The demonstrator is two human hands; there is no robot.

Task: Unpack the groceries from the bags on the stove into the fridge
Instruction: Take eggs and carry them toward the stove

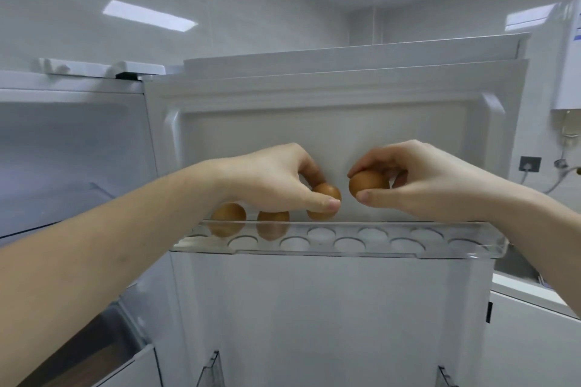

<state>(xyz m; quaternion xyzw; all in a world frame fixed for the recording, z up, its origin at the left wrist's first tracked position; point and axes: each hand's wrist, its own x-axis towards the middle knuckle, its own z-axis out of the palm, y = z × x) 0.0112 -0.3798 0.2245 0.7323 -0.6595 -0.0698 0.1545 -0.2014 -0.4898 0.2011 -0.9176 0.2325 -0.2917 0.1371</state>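
The fridge door [330, 122] stands open in front of me, with a clear egg tray [471, 245] across it. Two brown eggs [229, 217] [273, 223] sit in the tray's left holes. My left hand [267, 179] is shut on a third brown egg [325, 193], held just above the tray beside those two. My right hand [418, 179] pinches a fourth brown egg [367, 183] a little higher, over the tray's middle. The bags and the stove are out of view.
The open fridge compartment [69, 151] lies to the left, with a drawer [119, 358] below it. A white water heater [569, 56] hangs on the wall at right, above a socket [529, 163] and hoses. Lower door rails [213, 367] show near the bottom.
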